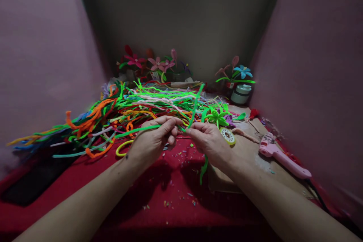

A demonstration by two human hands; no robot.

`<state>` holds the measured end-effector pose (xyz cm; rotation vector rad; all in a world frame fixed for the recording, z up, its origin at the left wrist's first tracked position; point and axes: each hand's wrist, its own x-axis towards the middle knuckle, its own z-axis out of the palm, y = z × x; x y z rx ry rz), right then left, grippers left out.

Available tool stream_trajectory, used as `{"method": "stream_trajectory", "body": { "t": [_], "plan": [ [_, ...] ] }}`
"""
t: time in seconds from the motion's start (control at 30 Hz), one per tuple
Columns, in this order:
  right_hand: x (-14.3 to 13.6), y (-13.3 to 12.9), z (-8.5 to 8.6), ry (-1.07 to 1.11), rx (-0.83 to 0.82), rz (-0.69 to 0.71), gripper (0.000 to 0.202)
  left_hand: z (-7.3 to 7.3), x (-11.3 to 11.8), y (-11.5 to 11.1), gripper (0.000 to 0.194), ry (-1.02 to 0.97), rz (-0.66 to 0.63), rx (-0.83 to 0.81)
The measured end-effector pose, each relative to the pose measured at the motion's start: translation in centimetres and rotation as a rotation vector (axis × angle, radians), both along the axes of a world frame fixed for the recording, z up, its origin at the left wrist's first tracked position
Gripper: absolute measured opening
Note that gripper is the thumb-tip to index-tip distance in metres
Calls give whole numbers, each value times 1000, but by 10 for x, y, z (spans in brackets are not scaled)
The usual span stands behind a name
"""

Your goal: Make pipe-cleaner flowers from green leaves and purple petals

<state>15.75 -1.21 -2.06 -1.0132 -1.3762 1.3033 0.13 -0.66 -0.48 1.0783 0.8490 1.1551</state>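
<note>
Between my two hands, above the red cloth, runs a green pipe cleaner [195,106]. My left hand [159,134] pinches it with thumb and forefinger, and a green length reaches out to the left behind that hand. My right hand [208,141] pinches it close by, where one end stands up and leans slightly right. Another green strip [203,172] hangs below my right hand; whether it belongs to the same pipe cleaner is hidden. Just beyond the right hand lies a green pipe-cleaner flower [217,116].
A heap of coloured pipe cleaners [159,100] spreads behind and left. On the right, a pink glue gun [283,157] lies on cardboard [249,174], near a yellow-rimmed white disc [227,136]. Finished flowers [155,64] and a lidded jar [241,94] stand at the back wall.
</note>
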Motion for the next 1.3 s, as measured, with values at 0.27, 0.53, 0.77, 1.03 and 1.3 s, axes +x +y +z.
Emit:
{"method": "stream_trajectory", "body": {
  "t": [0.27, 0.53, 0.77, 1.03, 1.3],
  "plan": [
    [-2, -15, 11, -64, -102, 263, 22, -1, -16, 12, 18, 7, -289, -60],
    [-9, -19, 20, 258, -421, 479, 20, 15, -25, 7, 14, -51, -372, 24],
    [-16, -23, 6, 349, -466, 458, 17, 12, -24, 13, 17, 21, 99, 186],
    [-17, -65, -22, 356, -427, 322, 23, 12, -37, 24, 21, -11, 168, 68],
    [-10, -89, -28, 390, -511, 336, 28, 12, -35, 21, 18, -91, 84, 37]
  ]
}}
